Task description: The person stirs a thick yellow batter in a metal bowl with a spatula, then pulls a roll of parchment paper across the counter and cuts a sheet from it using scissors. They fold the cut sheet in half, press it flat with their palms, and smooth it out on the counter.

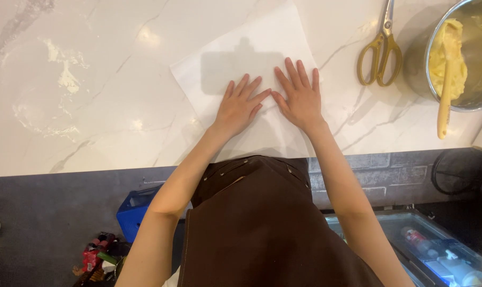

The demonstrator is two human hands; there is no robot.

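Observation:
A white sheet of paper [241, 53] lies flat on the white marble counter [92, 117]. My left hand [240, 106] and my right hand [299, 95] both press flat on the sheet, fingers spread, index fingertips almost touching at its middle. Neither hand holds anything. A brown apron covers my front below the counter edge.
Gold-handled scissors [380, 50] lie right of the sheet. A steel bowl [467, 103] at the far right holds yellow dough and a spatula [445, 90]. Flour smears [65, 79] mark the counter's left. Below the edge are a blue box [134, 212] and a clear bin [437, 250].

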